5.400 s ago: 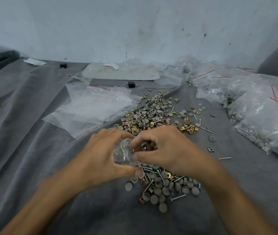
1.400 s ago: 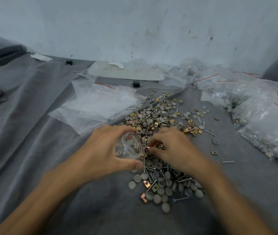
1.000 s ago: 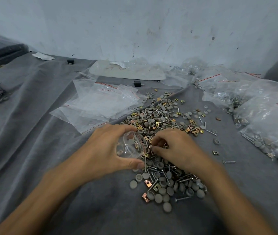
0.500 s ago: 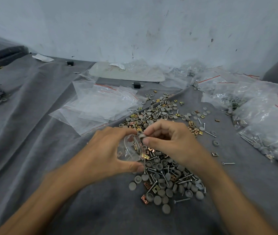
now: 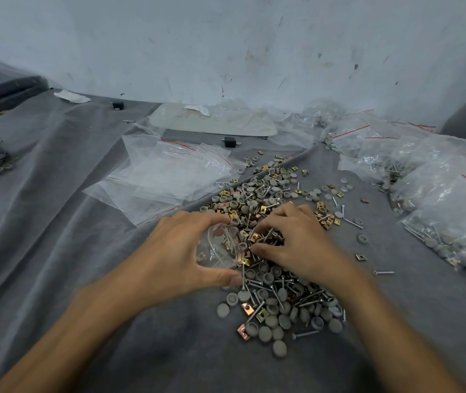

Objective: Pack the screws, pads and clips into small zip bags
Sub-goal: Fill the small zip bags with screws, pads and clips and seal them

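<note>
1 bag (image 5: 220,249), contents blurred, gripped by left hand (image 5: 176,251); right hand (image 5: 300,242) curled into pile (image 5: 273,312), fingertips hidden, grasp indiscernible.

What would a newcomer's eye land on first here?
A loose heap of grey round pads, silver screws and brass-coloured square clips sprawls across the grey cloth at centre. At its left edge the left hand grips a small clear zip bag, while the right hand reaches fingers-down into the heap. Filled clear plastic bags crowd the right side.
</note>
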`<state>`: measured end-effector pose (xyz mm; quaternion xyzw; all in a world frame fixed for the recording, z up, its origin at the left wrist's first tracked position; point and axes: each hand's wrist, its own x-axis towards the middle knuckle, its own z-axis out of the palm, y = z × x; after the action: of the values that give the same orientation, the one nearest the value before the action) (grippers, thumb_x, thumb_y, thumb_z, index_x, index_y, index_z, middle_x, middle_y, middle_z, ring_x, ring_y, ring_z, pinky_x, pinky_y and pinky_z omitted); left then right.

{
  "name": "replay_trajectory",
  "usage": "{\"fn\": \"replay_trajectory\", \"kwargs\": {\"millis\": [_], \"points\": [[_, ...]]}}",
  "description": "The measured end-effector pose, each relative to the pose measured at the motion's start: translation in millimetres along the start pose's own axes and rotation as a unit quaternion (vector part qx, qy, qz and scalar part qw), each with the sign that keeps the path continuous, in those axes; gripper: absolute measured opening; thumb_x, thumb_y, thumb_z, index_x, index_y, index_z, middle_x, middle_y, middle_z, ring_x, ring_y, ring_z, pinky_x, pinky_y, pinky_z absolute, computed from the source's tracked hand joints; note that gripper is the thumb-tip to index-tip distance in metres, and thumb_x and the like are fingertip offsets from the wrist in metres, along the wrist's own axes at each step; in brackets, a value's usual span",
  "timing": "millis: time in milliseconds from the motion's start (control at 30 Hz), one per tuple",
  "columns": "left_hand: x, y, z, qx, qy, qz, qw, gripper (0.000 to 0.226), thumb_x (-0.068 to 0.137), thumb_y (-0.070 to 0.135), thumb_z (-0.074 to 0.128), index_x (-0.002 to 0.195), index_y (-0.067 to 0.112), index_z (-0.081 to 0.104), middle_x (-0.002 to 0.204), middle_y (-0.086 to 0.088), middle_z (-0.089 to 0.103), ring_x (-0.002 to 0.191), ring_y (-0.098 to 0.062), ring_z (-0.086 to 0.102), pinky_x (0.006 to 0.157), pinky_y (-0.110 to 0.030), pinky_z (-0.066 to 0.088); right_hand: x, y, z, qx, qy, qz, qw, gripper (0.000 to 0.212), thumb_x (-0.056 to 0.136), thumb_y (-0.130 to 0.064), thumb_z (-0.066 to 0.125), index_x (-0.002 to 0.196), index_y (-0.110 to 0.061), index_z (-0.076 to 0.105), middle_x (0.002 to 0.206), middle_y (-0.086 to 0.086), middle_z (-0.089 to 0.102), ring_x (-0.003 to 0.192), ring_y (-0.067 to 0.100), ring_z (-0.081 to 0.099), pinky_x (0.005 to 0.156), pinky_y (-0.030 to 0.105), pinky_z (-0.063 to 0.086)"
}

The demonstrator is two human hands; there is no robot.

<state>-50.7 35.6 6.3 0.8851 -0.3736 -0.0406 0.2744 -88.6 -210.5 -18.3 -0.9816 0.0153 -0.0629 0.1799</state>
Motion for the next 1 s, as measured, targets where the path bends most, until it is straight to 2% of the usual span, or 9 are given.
{"fn": "replay_trajectory", "kwargs": {"millis": [167, 267, 467, 567, 733, 1000], "points": [[0.5, -0.8, 0.1, -0.002, 0.0, 0.002, 1.0, 0.098, 0.055, 0.093, 0.058, 0.14, 0.05, 0.041, 0.133, 0.033, 0.043, 0.127, 0.003, 0.037, 0.108, -0.029, 0.035, 2.0, -2.0, 4.5, -0.046, -0.004, -0.017, 0.999, 0.047, 0.083, -0.064, 0.068, 0.124, -0.04, 0.063, 0.125, -0.013, 0.049, 0.123, 0.013, 0.029, 0.105, 0.032, 0.029], [0.5, -1.3, 0.3, -0.002, -0.001, 0.003, 1.0, 0.096, 0.055, 0.093, 0.06, 0.139, 0.051, 0.04, 0.13, 0.034, 0.043, 0.125, 0.005, 0.037, 0.106, -0.026, 0.033, 2.2, -3.9, 5.5, -0.057, -0.002, -0.023, 0.998, 0.043, 0.086, -0.06, 0.067, 0.122, -0.038, 0.064, 0.125, -0.012, 0.051, 0.122, 0.014, 0.031, 0.107, 0.033, 0.028], [0.7, 0.5, 0.1, 0.004, -0.003, 0.003, 1.0, 0.097, 0.055, 0.091, 0.06, 0.141, 0.05, 0.04, 0.128, 0.037, 0.039, 0.123, 0.008, 0.034, 0.103, -0.023, 0.03, 2.4, -9.9, 8.5, -0.087, 0.006, -0.039, 0.995, 0.035, 0.092, -0.055, 0.064, 0.118, -0.033, 0.064, 0.124, -0.009, 0.054, 0.12, 0.015, 0.036, 0.09, 0.028, 0.026], [0.5, 1.1, -1.1, -0.001, -0.005, 0.0, 1.0, 0.097, 0.055, 0.091, 0.06, 0.14, 0.049, 0.041, 0.128, 0.036, 0.04, 0.124, 0.007, 0.035, 0.105, -0.025, 0.032, 1.2, -10.3, 9.3, -0.096, 0.017, -0.049, 0.994, 0.033, 0.095, -0.053, 0.059, 0.118, -0.03, 0.066, 0.122, -0.008, 0.056, 0.12, 0.014, 0.038, 0.098, 0.03, 0.031], [-0.3, 1.3, -1.9, -0.011, -0.005, -0.003, 1.0, 0.097, 0.054, 0.092, 0.058, 0.14, 0.049, 0.041, 0.129, 0.033, 0.043, 0.125, 0.003, 0.038, 0.108, -0.03, 0.035, 0.6, -10.4, 8.9, -0.112, 0.039, -0.07, 0.99, 0.029, 0.103, -0.04, 0.047, 0.113, -0.025, 0.069, 0.116, -0.005, 0.06, 0.11, 0.014, 0.041, 0.092, 0.027, 0.03], [-0.6, 1.3, -2.9, -0.015, -0.005, -0.005, 1.0, 0.099, 0.053, 0.095, 0.057, 0.14, 0.051, 0.04, 0.128, 0.034, 0.043, 0.124, 0.004, 0.038, 0.108, -0.03, 0.036, -0.7, -9.7, 8.5, -0.121, 0.022, -0.06, 0.991, 0.036, 0.1, -0.049, 0.054, 0.128, -0.028, 0.064, 0.125, -0.006, 0.056, 0.118, 0.017, 0.042, 0.102, 0.033, 0.035]]}}
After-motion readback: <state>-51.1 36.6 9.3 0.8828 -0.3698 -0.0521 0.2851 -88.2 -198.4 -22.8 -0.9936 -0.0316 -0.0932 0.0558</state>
